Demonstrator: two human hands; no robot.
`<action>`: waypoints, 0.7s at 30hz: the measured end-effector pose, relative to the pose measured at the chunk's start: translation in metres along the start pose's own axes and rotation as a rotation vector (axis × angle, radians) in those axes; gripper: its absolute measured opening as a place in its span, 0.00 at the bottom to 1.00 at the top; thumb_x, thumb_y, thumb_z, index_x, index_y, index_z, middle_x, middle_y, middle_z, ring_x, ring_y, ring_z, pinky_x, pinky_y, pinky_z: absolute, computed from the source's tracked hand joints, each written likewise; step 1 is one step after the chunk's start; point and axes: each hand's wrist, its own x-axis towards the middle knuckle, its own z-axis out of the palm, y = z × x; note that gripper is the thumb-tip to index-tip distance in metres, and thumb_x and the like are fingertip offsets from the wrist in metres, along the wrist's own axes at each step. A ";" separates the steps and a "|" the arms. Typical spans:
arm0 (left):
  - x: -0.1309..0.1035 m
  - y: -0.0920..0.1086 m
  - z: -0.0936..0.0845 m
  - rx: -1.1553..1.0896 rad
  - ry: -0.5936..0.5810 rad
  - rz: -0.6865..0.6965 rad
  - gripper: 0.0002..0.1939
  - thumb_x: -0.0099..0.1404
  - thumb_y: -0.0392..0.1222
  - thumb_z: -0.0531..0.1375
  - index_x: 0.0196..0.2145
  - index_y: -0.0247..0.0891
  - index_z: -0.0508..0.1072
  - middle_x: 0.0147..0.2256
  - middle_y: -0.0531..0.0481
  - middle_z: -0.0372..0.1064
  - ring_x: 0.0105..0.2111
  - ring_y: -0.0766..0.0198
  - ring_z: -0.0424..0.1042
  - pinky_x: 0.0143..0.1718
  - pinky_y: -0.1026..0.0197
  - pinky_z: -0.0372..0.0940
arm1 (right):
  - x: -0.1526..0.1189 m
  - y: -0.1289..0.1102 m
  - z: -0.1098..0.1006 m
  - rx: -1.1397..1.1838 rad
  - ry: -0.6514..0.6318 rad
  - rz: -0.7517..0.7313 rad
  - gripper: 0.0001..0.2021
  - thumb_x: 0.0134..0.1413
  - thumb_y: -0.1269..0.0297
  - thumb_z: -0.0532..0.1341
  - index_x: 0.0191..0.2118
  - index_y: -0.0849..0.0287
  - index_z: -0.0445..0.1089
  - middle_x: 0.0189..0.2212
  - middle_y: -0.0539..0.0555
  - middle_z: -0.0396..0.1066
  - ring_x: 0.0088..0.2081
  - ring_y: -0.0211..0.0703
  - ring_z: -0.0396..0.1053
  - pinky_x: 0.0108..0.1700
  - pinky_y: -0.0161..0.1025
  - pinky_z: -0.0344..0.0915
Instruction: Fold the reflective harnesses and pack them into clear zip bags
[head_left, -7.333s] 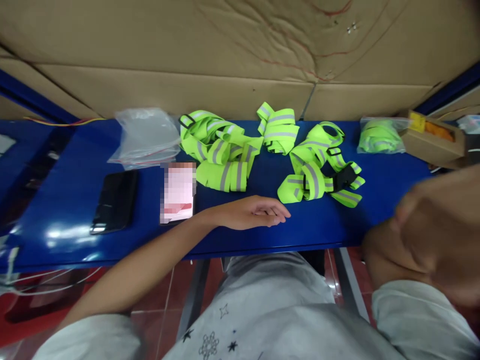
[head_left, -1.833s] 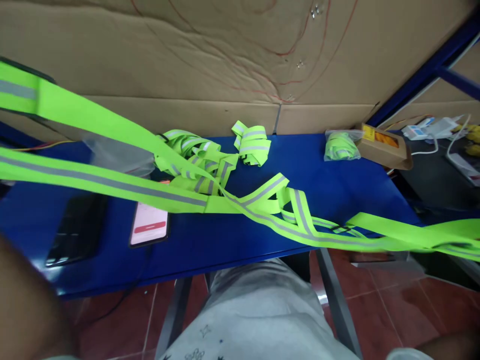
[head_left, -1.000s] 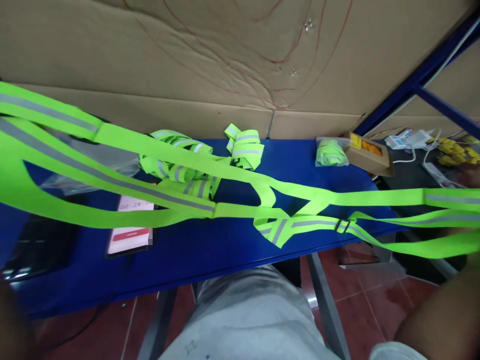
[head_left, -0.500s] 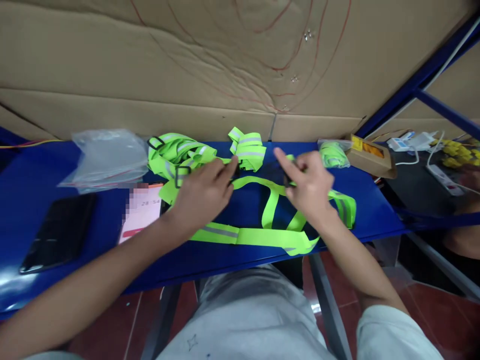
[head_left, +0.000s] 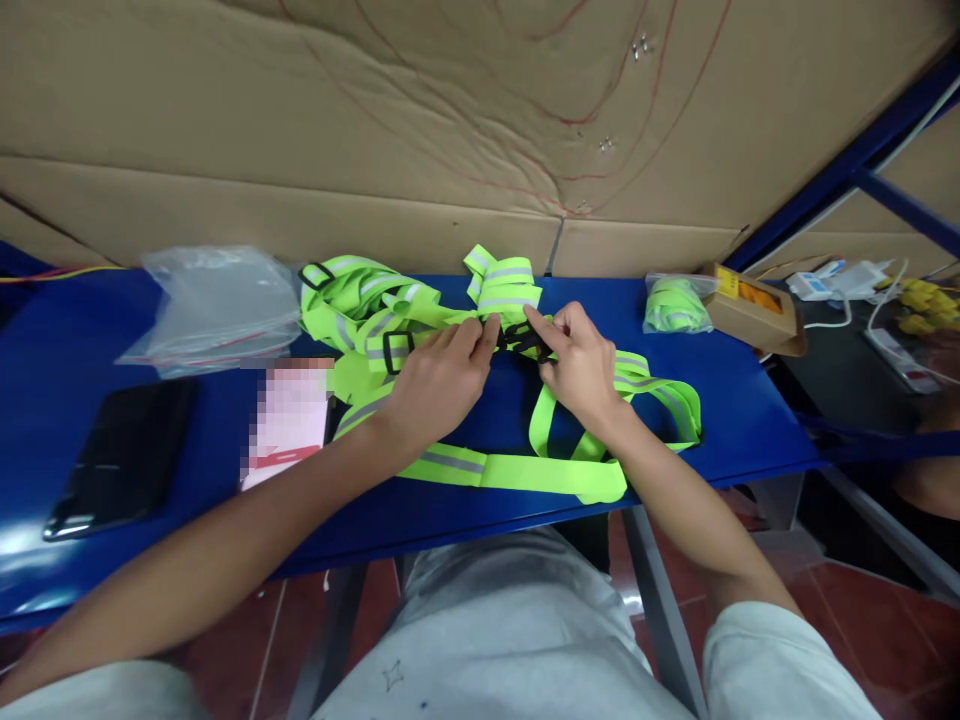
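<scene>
My left hand (head_left: 446, 375) is closed on one half of a black plastic buckle (head_left: 521, 338) fixed to a neon green reflective strap (head_left: 540, 472). From the right, my right hand (head_left: 581, 365) grips the buckle's other half, and the two halves meet or nearly meet between my fingertips. The strap loops over the table below both hands. Beside my left hand lies a tangled pile of green straps (head_left: 360, 300) with black slider buckles. A folded green strap (head_left: 504, 282) sits just beyond my fingertips.
On the blue table (head_left: 225, 530) at left are clear plastic bags (head_left: 217, 310), a black phone (head_left: 120, 455) and a lit phone (head_left: 289, 425). At back right are a bagged green strap (head_left: 675, 305) and a cardboard box (head_left: 754, 310). A cardboard wall (head_left: 375, 120) rises behind.
My hands have come together, my right hand moving left, and the buckle halves are now close or touching. The strap's right part has shifted slightly left.
</scene>
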 end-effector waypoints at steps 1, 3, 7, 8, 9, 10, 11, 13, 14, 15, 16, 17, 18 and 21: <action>-0.001 0.000 0.001 0.003 -0.003 0.018 0.24 0.72 0.29 0.54 0.64 0.21 0.68 0.40 0.36 0.74 0.41 0.49 0.76 0.43 0.52 0.74 | 0.000 0.000 0.000 -0.002 -0.003 0.003 0.36 0.54 0.77 0.56 0.69 0.49 0.68 0.43 0.57 0.65 0.43 0.45 0.66 0.30 0.36 0.55; -0.001 0.001 0.001 0.001 -0.019 0.041 0.24 0.72 0.28 0.53 0.64 0.22 0.68 0.40 0.36 0.74 0.41 0.49 0.76 0.44 0.51 0.74 | 0.000 0.002 0.001 -0.007 0.002 0.010 0.35 0.56 0.77 0.56 0.68 0.49 0.69 0.43 0.57 0.65 0.43 0.46 0.66 0.30 0.36 0.57; 0.000 0.003 0.002 -0.026 -0.041 0.042 0.25 0.73 0.27 0.52 0.65 0.22 0.66 0.41 0.36 0.73 0.42 0.49 0.76 0.44 0.50 0.73 | -0.001 0.001 0.002 -0.029 0.011 0.010 0.33 0.59 0.75 0.57 0.69 0.50 0.68 0.43 0.58 0.65 0.43 0.47 0.66 0.30 0.37 0.58; 0.000 0.003 0.003 -0.024 -0.039 0.043 0.25 0.73 0.27 0.51 0.65 0.22 0.66 0.41 0.36 0.74 0.42 0.49 0.76 0.44 0.50 0.73 | -0.002 -0.001 0.002 -0.042 0.007 0.009 0.33 0.59 0.74 0.57 0.69 0.50 0.68 0.43 0.58 0.65 0.42 0.47 0.66 0.29 0.37 0.57; 0.001 0.004 0.003 -0.015 -0.036 0.047 0.25 0.73 0.26 0.50 0.65 0.21 0.66 0.40 0.36 0.74 0.42 0.49 0.77 0.44 0.50 0.73 | -0.002 -0.003 0.002 -0.058 -0.001 0.011 0.33 0.59 0.74 0.57 0.69 0.50 0.67 0.43 0.59 0.65 0.42 0.48 0.66 0.29 0.37 0.57; 0.001 0.004 0.004 -0.002 -0.035 0.055 0.25 0.73 0.25 0.49 0.65 0.20 0.66 0.40 0.36 0.74 0.42 0.49 0.77 0.45 0.50 0.73 | -0.003 -0.005 0.001 -0.073 -0.011 0.012 0.33 0.59 0.75 0.57 0.69 0.50 0.67 0.43 0.59 0.65 0.43 0.48 0.65 0.29 0.37 0.56; 0.001 0.004 0.005 0.013 -0.036 0.066 0.25 0.73 0.25 0.48 0.65 0.20 0.66 0.40 0.36 0.74 0.42 0.49 0.77 0.45 0.51 0.73 | -0.003 -0.007 0.000 -0.088 -0.024 0.011 0.33 0.59 0.75 0.56 0.69 0.51 0.67 0.43 0.59 0.66 0.43 0.48 0.65 0.28 0.37 0.56; 0.000 0.004 0.006 0.047 -0.029 0.081 0.25 0.72 0.23 0.47 0.64 0.19 0.67 0.40 0.37 0.74 0.42 0.50 0.77 0.44 0.52 0.72 | -0.004 -0.010 -0.001 -0.116 -0.044 0.008 0.33 0.59 0.76 0.56 0.69 0.52 0.68 0.44 0.60 0.66 0.44 0.49 0.66 0.28 0.37 0.55; -0.001 0.004 0.007 0.063 -0.016 0.089 0.25 0.72 0.23 0.46 0.64 0.19 0.67 0.40 0.37 0.74 0.42 0.51 0.77 0.44 0.52 0.72 | -0.005 -0.011 -0.002 -0.127 -0.051 0.005 0.33 0.58 0.76 0.56 0.69 0.53 0.68 0.44 0.60 0.66 0.44 0.49 0.66 0.28 0.37 0.55; -0.002 0.005 0.007 0.076 0.001 0.097 0.25 0.72 0.23 0.47 0.63 0.18 0.67 0.40 0.38 0.73 0.41 0.51 0.77 0.44 0.52 0.72 | -0.005 -0.011 -0.003 -0.133 -0.054 0.001 0.33 0.57 0.77 0.56 0.69 0.53 0.68 0.44 0.60 0.67 0.44 0.50 0.66 0.27 0.37 0.55; -0.003 0.007 0.007 0.083 0.019 0.108 0.24 0.72 0.23 0.47 0.63 0.18 0.67 0.39 0.38 0.73 0.41 0.52 0.77 0.44 0.53 0.72 | -0.005 -0.010 -0.004 -0.132 -0.052 -0.003 0.34 0.57 0.77 0.56 0.69 0.54 0.68 0.44 0.60 0.67 0.44 0.50 0.67 0.27 0.37 0.56; -0.004 0.009 0.006 0.085 0.033 0.119 0.24 0.73 0.23 0.47 0.63 0.18 0.67 0.39 0.39 0.73 0.40 0.52 0.77 0.44 0.53 0.72 | -0.006 -0.010 -0.004 -0.124 -0.048 -0.008 0.34 0.56 0.77 0.56 0.68 0.54 0.69 0.45 0.61 0.67 0.45 0.50 0.67 0.28 0.38 0.57; -0.005 0.011 0.005 0.081 0.041 0.128 0.24 0.73 0.23 0.48 0.63 0.18 0.67 0.39 0.39 0.73 0.40 0.53 0.76 0.44 0.53 0.72 | -0.006 -0.009 -0.004 -0.112 -0.045 -0.018 0.34 0.56 0.77 0.56 0.68 0.55 0.68 0.45 0.61 0.67 0.45 0.50 0.67 0.28 0.38 0.58; -0.006 0.018 0.002 0.054 0.038 0.140 0.22 0.74 0.24 0.48 0.61 0.20 0.69 0.38 0.41 0.72 0.39 0.54 0.76 0.42 0.55 0.71 | -0.008 -0.010 -0.001 -0.073 -0.074 -0.068 0.34 0.57 0.76 0.56 0.69 0.55 0.68 0.45 0.60 0.67 0.44 0.49 0.68 0.30 0.38 0.61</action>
